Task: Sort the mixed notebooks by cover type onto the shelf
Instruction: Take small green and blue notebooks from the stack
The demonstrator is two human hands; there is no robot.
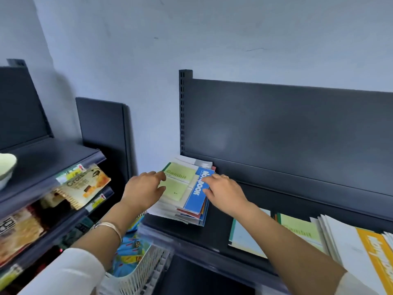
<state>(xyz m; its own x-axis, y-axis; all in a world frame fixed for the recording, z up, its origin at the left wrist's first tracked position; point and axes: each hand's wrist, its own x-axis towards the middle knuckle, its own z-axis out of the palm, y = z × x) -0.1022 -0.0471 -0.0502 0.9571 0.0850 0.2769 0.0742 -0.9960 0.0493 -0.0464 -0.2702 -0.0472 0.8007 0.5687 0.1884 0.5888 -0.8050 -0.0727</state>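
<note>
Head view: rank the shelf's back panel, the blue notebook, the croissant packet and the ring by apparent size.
1. back panel, by far the largest.
2 and 3. croissant packet and blue notebook: they look alike and both are partly covered, so unranked.
4. ring on the right hand, smallest.

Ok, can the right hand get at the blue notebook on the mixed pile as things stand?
Likely yes. The right hand rests on the blue notebook at its right edge. Nothing covers it on the pile, and the left hand is on the green notebook beside it.
</note>
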